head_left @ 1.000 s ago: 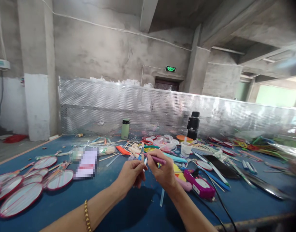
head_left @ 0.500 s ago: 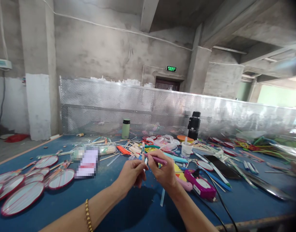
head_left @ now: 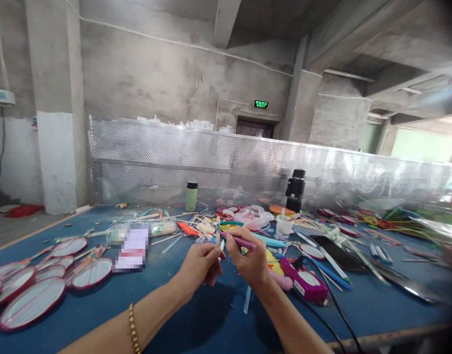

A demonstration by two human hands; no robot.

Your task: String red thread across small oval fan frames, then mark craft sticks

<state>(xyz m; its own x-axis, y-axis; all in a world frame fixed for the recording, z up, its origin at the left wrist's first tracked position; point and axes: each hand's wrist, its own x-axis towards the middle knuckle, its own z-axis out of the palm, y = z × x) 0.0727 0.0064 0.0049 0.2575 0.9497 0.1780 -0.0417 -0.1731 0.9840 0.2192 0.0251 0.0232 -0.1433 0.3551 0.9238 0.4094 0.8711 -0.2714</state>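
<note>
Hands above blue table [head_left: 196, 319]: left hand [head_left: 200, 265] grip pinches upright stick [head_left: 218, 231]; right hand [head_left: 250, 260] grip holds pink pen [head_left: 242, 241].

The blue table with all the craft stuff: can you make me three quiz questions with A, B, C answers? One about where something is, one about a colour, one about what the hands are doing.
1. Where does the tall black flask stand?
A. on the floor
B. at the back of the blue felt table, by the perforated metal screen
C. in the left hand

2. What colour is the smaller flask?
A. pale green
B. red
C. yellow

3. What is the right hand doing?
A. lying flat and empty
B. holding a cup
C. gripping a purple pen-like tool

Answers: 1 B, it stands right before the screen. 2 A, its body is pale green with a dark lid. 3 C, the fingers are closed round the tool, facing the left hand, which pinches a thin pale stick.
</note>
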